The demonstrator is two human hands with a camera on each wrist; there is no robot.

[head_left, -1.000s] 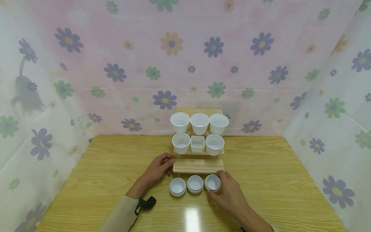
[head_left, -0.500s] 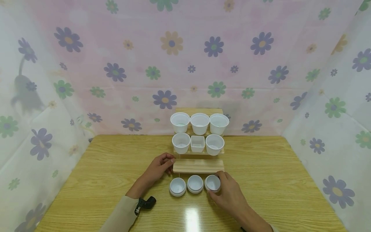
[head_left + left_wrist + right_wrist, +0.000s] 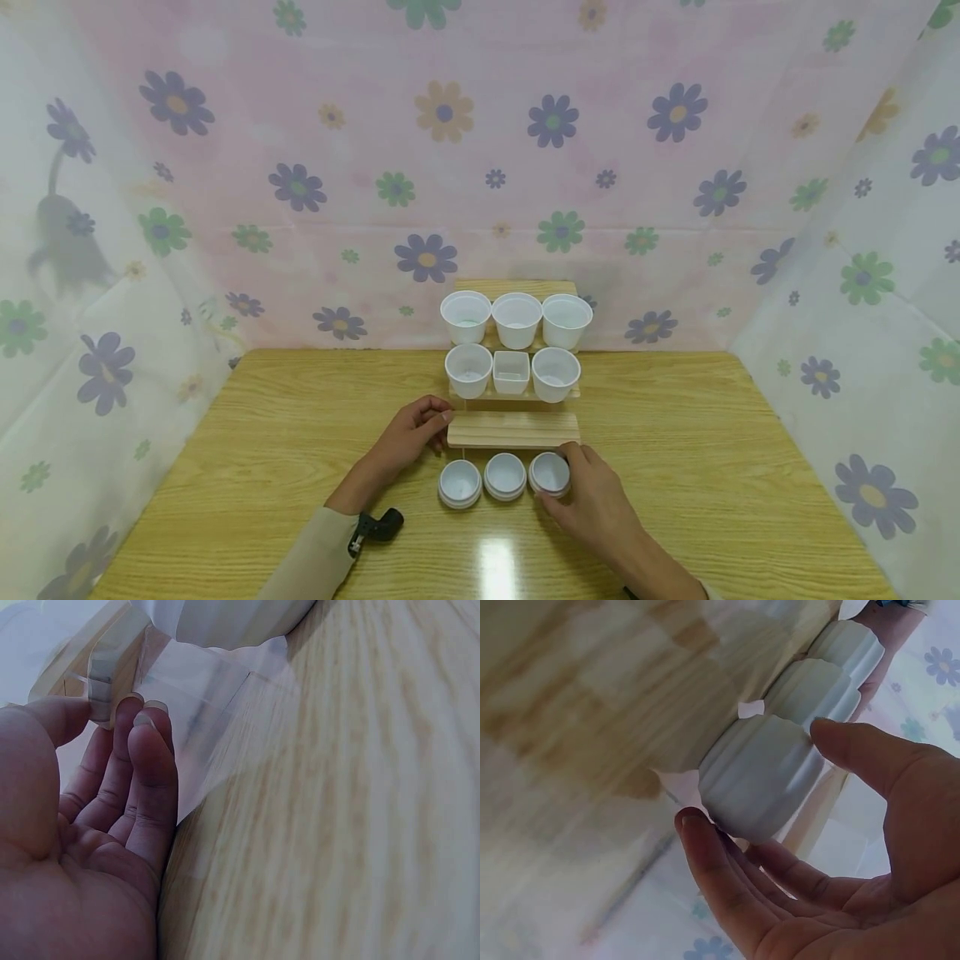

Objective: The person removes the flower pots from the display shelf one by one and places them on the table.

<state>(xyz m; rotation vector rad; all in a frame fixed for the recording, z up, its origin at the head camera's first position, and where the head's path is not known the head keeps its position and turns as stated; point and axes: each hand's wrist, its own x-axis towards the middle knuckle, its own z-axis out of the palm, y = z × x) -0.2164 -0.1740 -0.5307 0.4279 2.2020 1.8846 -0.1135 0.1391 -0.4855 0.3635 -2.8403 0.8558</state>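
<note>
A tiered wooden stand stands at the table's middle, its lowest board (image 3: pixel 513 430) bare. My left hand (image 3: pixel 411 429) is at that board's left end; in the left wrist view the thumb (image 3: pixel 66 718) presses the board end (image 3: pixel 112 671), fingers curled behind it. In front of the stand, three small round white pots sit in a row: left (image 3: pixel 460 483), middle (image 3: pixel 505 477) and right (image 3: pixel 550 473). My right hand (image 3: pixel 596 496) holds the right pot between thumb and fingers. The right wrist view shows this ridged pot (image 3: pixel 757 776) upright on the table, close beside its neighbour.
The stand's top tier carries three larger white cups (image 3: pixel 516 321). On the middle tier, two round cups (image 3: pixel 555 375) flank a square white cup (image 3: pixel 512 372). A flowered cloth (image 3: pixel 480 192) rises behind the wood-grain table (image 3: pixel 315 392) and along both sides.
The right pot has shifted very slightly left, toward the middle pot, under my right hand. My left hand stays at the board's end.
</note>
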